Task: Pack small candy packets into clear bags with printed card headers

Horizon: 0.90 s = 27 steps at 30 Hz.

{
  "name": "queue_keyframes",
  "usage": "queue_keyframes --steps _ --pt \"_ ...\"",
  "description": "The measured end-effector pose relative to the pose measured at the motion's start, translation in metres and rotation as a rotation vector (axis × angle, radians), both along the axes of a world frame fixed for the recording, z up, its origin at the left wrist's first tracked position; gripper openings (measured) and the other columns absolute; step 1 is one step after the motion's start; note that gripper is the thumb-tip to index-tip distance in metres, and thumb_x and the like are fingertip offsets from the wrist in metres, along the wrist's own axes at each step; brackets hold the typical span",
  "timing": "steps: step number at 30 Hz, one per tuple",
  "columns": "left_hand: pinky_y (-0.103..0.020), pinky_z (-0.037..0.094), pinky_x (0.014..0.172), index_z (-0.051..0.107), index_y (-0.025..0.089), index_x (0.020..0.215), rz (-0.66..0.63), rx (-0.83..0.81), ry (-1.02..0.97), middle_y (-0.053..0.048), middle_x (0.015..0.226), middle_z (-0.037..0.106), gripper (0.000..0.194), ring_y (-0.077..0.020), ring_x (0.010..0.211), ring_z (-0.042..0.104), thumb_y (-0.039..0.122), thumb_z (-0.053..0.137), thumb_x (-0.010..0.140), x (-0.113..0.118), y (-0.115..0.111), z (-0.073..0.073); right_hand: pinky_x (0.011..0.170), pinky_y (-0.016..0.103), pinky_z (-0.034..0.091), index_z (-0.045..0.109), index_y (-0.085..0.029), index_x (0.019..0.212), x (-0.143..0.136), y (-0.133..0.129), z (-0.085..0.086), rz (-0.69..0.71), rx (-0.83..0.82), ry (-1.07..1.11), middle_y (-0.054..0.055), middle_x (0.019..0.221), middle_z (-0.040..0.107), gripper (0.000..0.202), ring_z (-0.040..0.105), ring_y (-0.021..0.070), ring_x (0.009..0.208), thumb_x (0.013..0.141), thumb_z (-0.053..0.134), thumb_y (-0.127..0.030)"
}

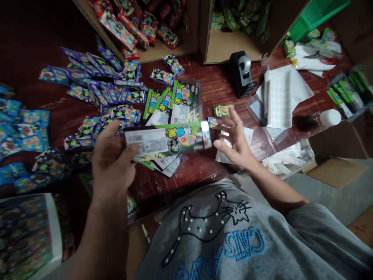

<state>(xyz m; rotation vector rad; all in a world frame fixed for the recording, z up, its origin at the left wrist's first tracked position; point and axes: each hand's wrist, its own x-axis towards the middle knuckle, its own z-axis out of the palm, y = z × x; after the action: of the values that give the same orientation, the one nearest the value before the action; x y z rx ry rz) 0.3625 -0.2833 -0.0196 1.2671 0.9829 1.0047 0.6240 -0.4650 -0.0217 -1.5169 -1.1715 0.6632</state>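
Note:
My left hand (113, 155) grips one end of a long printed candy pouch (186, 140), black and green with a white barcode label. The pouch lies level above the table, its far end pointing at my right hand (234, 142). That hand is apart from it, fingers spread, with nothing held. Beneath the held pouch, several like pouches (182, 97) are fanned out on the table. A small green candy packet (223, 110) and a small blue packet (212, 122) lie just beyond my right fingertips. Many purple candy packets (99, 91) are heaped beyond my left hand.
Cardboard boxes hold red packets (145, 27) and green packets (241, 15). A black tape dispenser (242, 74) stands before them, beside white label sheets (279, 97). A white-capped bottle (329, 118) is at right, blue packets (32, 132) at left, scissors (323, 58) at far right.

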Motion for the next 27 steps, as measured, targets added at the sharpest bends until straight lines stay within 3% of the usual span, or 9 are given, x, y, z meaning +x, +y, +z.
queue_keyframes --steps 3,6,10,14,18,20,22,24,27 --pt "-0.035 0.062 0.100 0.072 0.039 0.128 0.035 -0.101 -0.077 0.005 0.120 0.079 0.069 -0.0195 0.112 0.073 0.037 0.102 0.066 -0.012 -0.036 -0.012 0.107 0.046 0.061 -0.005 -0.036 0.174 -0.015 0.001 -0.016 -0.001 0.001 0.145 0.017 0.155 0.048 0.105 0.065 0.0257 0.124 0.103 0.070 -0.054" --pt "-0.039 0.065 0.095 0.070 0.032 0.120 -0.058 -0.210 0.037 -0.003 0.120 0.079 0.056 -0.0241 0.111 0.075 0.041 0.098 0.072 -0.017 -0.075 -0.029 0.104 0.042 0.061 -0.008 -0.037 0.173 -0.024 0.015 -0.024 -0.048 0.032 0.138 0.015 0.151 0.050 0.097 0.066 0.0215 0.110 0.108 0.064 -0.042" --pt "-0.033 0.066 0.085 0.063 0.024 0.110 -0.242 -0.095 0.162 -0.007 0.115 0.078 0.048 -0.0227 0.104 0.078 0.037 0.094 0.076 -0.011 -0.099 -0.037 0.092 0.038 0.062 0.010 -0.030 0.174 -0.024 0.025 -0.022 0.196 0.020 0.123 0.009 0.124 0.064 0.083 0.064 0.0204 0.095 0.109 0.061 -0.037" --pt "-0.030 0.065 0.080 0.052 0.026 0.139 -0.280 -0.035 0.124 -0.009 0.122 0.076 0.064 -0.0206 0.105 0.078 0.035 0.085 0.085 -0.001 -0.097 -0.036 0.095 0.036 0.061 0.019 -0.028 0.176 -0.021 0.023 -0.023 0.351 0.022 0.145 0.006 0.115 0.065 0.080 0.063 0.0187 0.094 0.108 0.062 -0.036" --pt "-0.030 0.065 0.077 0.047 0.028 0.144 -0.375 -0.136 0.107 -0.010 0.122 0.076 0.070 -0.0213 0.101 0.078 0.035 0.084 0.084 -0.004 -0.092 -0.039 0.094 0.031 0.061 0.019 -0.032 0.176 -0.026 0.017 -0.036 0.394 0.050 0.236 0.004 0.117 0.064 0.083 0.064 0.0146 0.092 0.107 0.065 -0.033" --pt "-0.030 0.063 0.074 0.049 0.028 0.139 -0.392 -0.153 0.123 -0.008 0.116 0.077 0.066 -0.0200 0.091 0.078 0.036 0.084 0.083 -0.007 -0.087 -0.038 0.095 0.031 0.062 0.017 -0.033 0.177 -0.033 0.016 -0.043 0.383 0.050 0.279 0.004 0.120 0.065 0.084 0.066 0.0135 0.091 0.107 0.065 -0.034" --pt "-0.030 0.062 0.075 0.057 0.027 0.127 -0.368 -0.098 0.176 -0.006 0.107 0.078 0.049 -0.0195 0.089 0.077 0.040 0.081 0.086 -0.010 -0.080 -0.036 0.097 0.033 0.062 0.015 -0.032 0.177 -0.040 0.016 -0.047 0.359 0.047 0.288 0.005 0.122 0.067 0.084 0.068 0.0143 0.093 0.108 0.064 -0.034" --pt "-0.034 0.062 0.089 0.064 0.025 0.111 -0.302 -0.012 0.218 -0.007 0.111 0.078 0.029 -0.0216 0.103 0.077 0.044 0.076 0.092 -0.011 -0.073 -0.033 0.102 0.037 0.062 0.010 -0.032 0.177 -0.046 0.018 -0.046 0.317 0.044 0.250 0.010 0.134 0.067 0.087 0.070 0.0175 0.104 0.109 0.063 -0.033" --pt "-0.040 0.058 0.108 0.069 0.025 0.100 -0.218 0.038 0.187 -0.008 0.121 0.079 0.018 -0.0235 0.121 0.074 0.042 0.074 0.097 -0.011 -0.067 -0.032 0.111 0.043 0.060 -0.003 -0.032 0.177 -0.051 0.022 -0.043 0.264 0.045 0.193 0.017 0.160 0.055 0.098 0.066 0.0234 0.128 0.108 0.065 -0.032"
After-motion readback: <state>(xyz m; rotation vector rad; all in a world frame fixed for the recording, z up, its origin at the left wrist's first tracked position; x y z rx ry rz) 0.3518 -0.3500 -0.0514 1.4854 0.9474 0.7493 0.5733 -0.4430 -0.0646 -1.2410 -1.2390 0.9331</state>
